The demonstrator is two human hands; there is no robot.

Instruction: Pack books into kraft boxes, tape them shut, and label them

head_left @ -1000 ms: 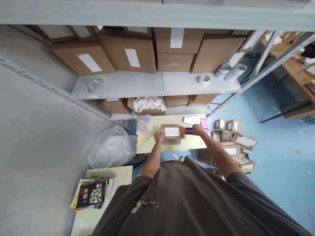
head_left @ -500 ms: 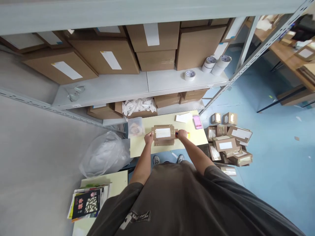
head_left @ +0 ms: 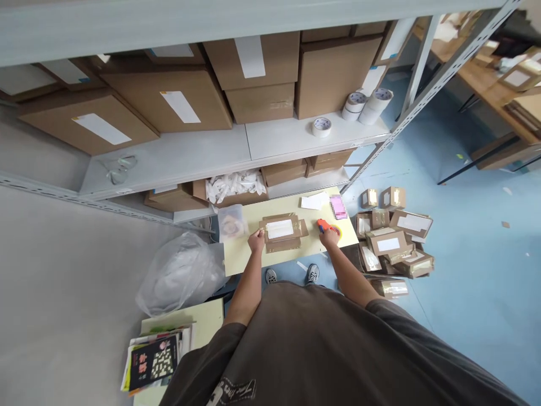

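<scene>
A flat cardboard box [head_left: 284,245] with a white label [head_left: 279,228] on its top lies on the pale yellow table [head_left: 236,256]. Strips of tape show along its edges, and a flap sticks out at its right end. My left hand [head_left: 256,241] grips the box at its left end, fingers closed. To the right of the box, my right hand [head_left: 329,237] is wrapped round an orange and blue tape dispenser [head_left: 324,225] with a yellow roll. The dispenser is apart from the box.
Behind the table stands a grey shelf [head_left: 279,144] with large cartons and white tape rolls [head_left: 322,127]. Packed parcels [head_left: 389,245] are piled on the floor at right. A clear plastic bag [head_left: 180,276] lies at left. Pink sheets [head_left: 338,207] and white papers [head_left: 315,201] lie on the table.
My right hand has moved right, away from the box's right end, with the tape dispenser in it. My left hand stays at the box's left end.
</scene>
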